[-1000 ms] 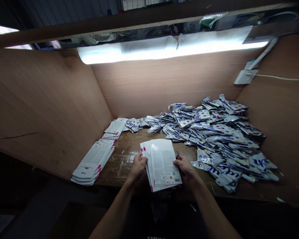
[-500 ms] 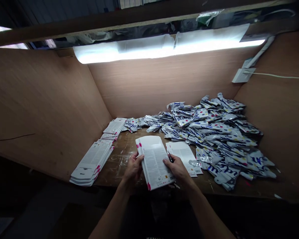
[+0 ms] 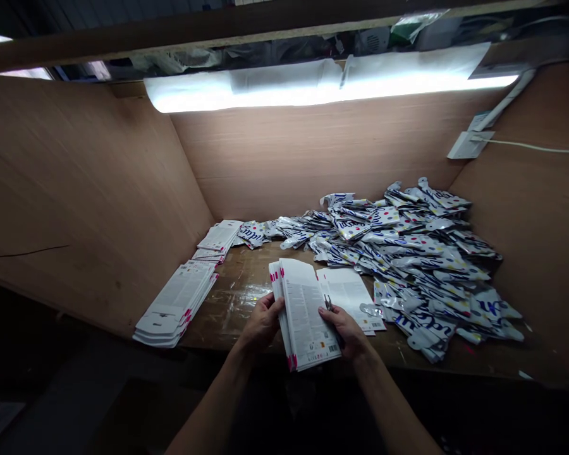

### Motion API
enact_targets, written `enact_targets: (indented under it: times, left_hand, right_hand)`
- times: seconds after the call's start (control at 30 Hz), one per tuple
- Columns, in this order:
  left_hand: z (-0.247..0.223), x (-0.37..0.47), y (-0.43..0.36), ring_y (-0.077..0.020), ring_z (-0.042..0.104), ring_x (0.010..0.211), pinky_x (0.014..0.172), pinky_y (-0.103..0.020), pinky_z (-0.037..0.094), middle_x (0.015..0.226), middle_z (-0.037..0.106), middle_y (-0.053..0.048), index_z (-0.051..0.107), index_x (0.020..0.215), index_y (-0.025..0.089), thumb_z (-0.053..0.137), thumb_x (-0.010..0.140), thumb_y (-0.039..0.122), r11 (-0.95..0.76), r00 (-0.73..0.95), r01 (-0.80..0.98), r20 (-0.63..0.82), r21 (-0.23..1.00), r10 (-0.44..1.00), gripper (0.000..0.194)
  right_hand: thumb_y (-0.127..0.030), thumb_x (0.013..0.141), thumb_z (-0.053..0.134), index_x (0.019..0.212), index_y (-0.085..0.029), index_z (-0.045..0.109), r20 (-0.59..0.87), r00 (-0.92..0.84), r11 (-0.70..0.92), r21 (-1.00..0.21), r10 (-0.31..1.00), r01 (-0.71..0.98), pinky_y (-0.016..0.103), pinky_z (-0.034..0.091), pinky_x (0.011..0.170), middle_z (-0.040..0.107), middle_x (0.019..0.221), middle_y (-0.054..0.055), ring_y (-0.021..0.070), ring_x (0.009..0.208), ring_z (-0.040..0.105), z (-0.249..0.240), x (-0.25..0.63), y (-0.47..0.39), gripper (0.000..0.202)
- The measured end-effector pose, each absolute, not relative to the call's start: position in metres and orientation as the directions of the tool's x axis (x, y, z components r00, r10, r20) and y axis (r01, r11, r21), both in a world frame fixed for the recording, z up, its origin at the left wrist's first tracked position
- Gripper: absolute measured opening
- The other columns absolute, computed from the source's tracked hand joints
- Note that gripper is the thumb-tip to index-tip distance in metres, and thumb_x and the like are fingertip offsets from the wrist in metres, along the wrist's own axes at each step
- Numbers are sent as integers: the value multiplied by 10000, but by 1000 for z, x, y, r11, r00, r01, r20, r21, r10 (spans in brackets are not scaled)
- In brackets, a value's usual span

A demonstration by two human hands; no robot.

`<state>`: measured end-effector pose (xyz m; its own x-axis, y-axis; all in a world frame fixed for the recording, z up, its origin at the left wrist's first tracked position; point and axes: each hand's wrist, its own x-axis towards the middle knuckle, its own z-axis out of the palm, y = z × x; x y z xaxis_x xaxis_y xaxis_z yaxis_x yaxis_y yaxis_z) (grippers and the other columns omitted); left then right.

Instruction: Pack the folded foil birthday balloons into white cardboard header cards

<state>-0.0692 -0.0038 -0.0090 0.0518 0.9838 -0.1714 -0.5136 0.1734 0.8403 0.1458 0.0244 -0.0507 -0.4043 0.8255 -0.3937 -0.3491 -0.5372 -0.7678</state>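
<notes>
A bundle of flat white printed cartons with pink edge marks is held up between my hands. My left hand is closed on its left side, thumb on top. My right hand pinches the right edge and also holds a small two-pronged metal tool, like snips or pliers, its tip pointing up and its handle mostly hidden in the palm. The front carton stands slightly apart from those behind it. Just beyond my right hand, more flat cartons lie on the brown tabletop.
Stacked white cartons line the left side, with another stack behind. A large heap of foil pouches with dots and blue lettering covers the right and back. Wooden panels enclose the bench under a bright tube light.
The cartons have moved slightly right and fanned apart, with the front one separating from those behind. The metal tool's tip now shows more clearly in my right hand.
</notes>
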Motion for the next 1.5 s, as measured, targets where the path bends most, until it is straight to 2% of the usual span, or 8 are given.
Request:
enact_targets:
  times: [0.43,0.6,0.73,0.9,1.07,1.17,1.33,1.5]
  left_hand:
    - [-13,-55,-7,-280,787,921,861,-387,633,1020,816,-121,756,1113,138,897,752,349,146,27,-521,-155,841,988,441]
    - [-7,-76,1,-239,755,795,732,-330,603,937,803,-83,726,1034,139,728,740,258,-12,-255,-223,-46,975,966,317]
    - [23,-113,-6,-216,688,716,644,-284,529,833,752,-44,695,972,166,657,814,307,-70,-478,252,187,965,858,215]
    - [34,-86,-23,-243,677,787,753,-341,527,869,724,-76,711,979,186,548,980,281,-119,-222,812,491,571,842,189]
    - [-8,-38,-32,-301,672,1243,1059,-436,541,1347,698,-164,668,1359,202,521,1045,246,-504,184,688,546,522,817,350]
    - [-18,-50,-19,-317,603,1360,1119,-466,516,1467,629,-150,610,1443,241,692,979,307,-530,173,604,551,595,816,476]
    - [0,-100,18,-259,700,1004,855,-373,592,1134,715,-97,563,1381,192,841,848,453,-325,-98,199,349,924,932,655]
    - [-12,-99,14,-167,610,790,717,-269,539,882,659,-18,611,1020,192,761,920,482,-296,-38,43,297,954,954,341]
  right_hand:
    - [-375,743,880,1065,-165,705,-417,-402,-560,-746,815,-362,371,652,755,819,941,90,254,813,784,-44,151,19,423]
    - [-418,717,830,1012,-189,701,-329,-130,-350,-916,935,-196,396,629,682,790,850,78,279,739,754,-43,174,47,395]
    - [-458,724,780,978,-175,725,-26,259,-87,-970,966,225,403,576,737,771,886,114,294,808,715,-20,204,70,384]
    - [-571,837,759,1031,-165,762,166,-84,179,-968,982,174,362,551,806,783,986,114,260,869,701,14,146,32,450]
    - [-398,900,716,961,-189,726,238,1,235,-956,971,176,301,516,735,754,846,40,207,771,659,8,93,5,217]
    - [-325,945,605,953,-189,705,265,17,257,-947,964,194,291,492,708,732,834,27,192,750,623,-3,111,13,169]
    - [-331,976,607,921,-194,690,358,-363,438,-883,860,167,285,453,718,676,851,14,180,781,578,-8,146,30,170]
    - [-434,1002,636,1098,-205,682,387,-69,393,-904,920,168,299,451,706,660,896,19,180,750,551,-26,132,20,252]
